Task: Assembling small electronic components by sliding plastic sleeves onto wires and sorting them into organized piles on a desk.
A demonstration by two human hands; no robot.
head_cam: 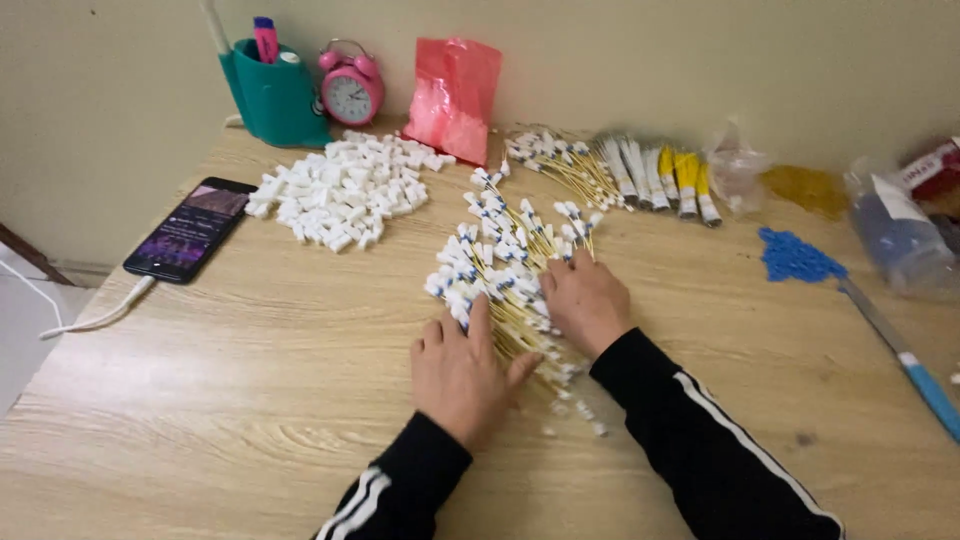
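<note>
A heap of thin yellow wires with white and blue end pieces (505, 260) lies in the middle of the wooden table (250, 400). My left hand (462, 372) rests flat on the near left side of this heap, fingers spread over the wires. On the heap's right side sits my right hand (585, 300), fingers curled into the wires. Both arms wear black sleeves with white stripes. Whether either hand grips a wire is hidden.
A pile of small white caps (345, 190) lies at the back left, beside a phone (190, 228) with a cable. A teal pen holder (272, 95), pink alarm clock (350, 88) and pink bag (453, 95) stand by the wall. More wire bundles (620, 170), blue pieces (795, 258) and plastic bags (900, 235) lie right.
</note>
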